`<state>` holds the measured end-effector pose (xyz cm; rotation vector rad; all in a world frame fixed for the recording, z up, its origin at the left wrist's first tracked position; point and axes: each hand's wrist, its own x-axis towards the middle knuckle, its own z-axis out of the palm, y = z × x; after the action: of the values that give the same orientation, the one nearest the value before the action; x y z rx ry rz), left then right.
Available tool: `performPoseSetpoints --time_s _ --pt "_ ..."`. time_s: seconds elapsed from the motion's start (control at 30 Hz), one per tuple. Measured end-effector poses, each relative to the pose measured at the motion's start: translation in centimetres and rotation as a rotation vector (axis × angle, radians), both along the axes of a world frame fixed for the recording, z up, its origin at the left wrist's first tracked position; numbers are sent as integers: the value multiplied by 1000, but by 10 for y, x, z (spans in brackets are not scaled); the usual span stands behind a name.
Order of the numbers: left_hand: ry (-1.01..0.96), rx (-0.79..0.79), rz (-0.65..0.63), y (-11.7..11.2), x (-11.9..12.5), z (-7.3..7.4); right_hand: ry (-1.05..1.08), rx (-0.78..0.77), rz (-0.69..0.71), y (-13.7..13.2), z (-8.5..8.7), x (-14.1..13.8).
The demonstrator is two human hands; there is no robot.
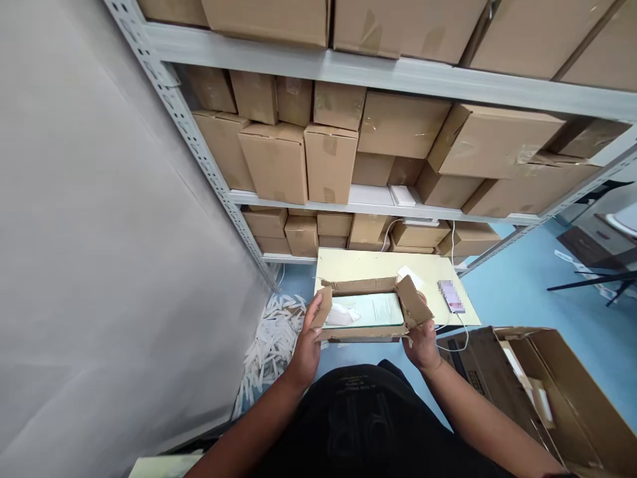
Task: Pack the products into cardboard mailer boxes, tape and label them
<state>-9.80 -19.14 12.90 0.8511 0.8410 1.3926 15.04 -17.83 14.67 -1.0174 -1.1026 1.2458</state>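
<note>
Between my two hands is an open cardboard box [365, 332] with its flaps raised. My left hand [307, 338] grips its left end, thumb at the left flap. At the right end, my right hand [423, 342] is closed around the corner below the torn right flap [413, 302]. Inside lies a pale green printed box or booklet [381, 309], with a crumpled white piece [342, 314] at its left. The cardboard box is held at the near edge of a pale yellow table [358, 262]; whether it rests on it I cannot tell.
A metal shelf rack [298, 56] full of cardboard boxes stands ahead. On the table lie a phone [450, 296] with a white cable and a white card [408, 273]. White strips [271, 338] are heaped on the floor at left; a large open carton [562, 378] stands at right.
</note>
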Motion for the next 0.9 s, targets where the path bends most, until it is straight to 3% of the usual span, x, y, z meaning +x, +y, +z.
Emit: performPoseSetpoints --time_s 0.17,0.33,0.5,0.6,0.7,0.9 --pt "-131 -37 6 32 6 0 56 22 38 16 -4 8" --pt "63 -100 -39 61 20 -6 5 -126 -50 54 -10 30" --pt "186 -94 -79 89 59 -18 -95 -304 13 99 -29 66" --pt "236 -123 -55 113 86 -40 -158 -392 69 127 -52 89" --pt "260 -198 -58 135 104 -72 -211 -439 156 154 -80 107" --pt "346 -296 -17 167 108 -136 -393 -439 325 198 -145 124"
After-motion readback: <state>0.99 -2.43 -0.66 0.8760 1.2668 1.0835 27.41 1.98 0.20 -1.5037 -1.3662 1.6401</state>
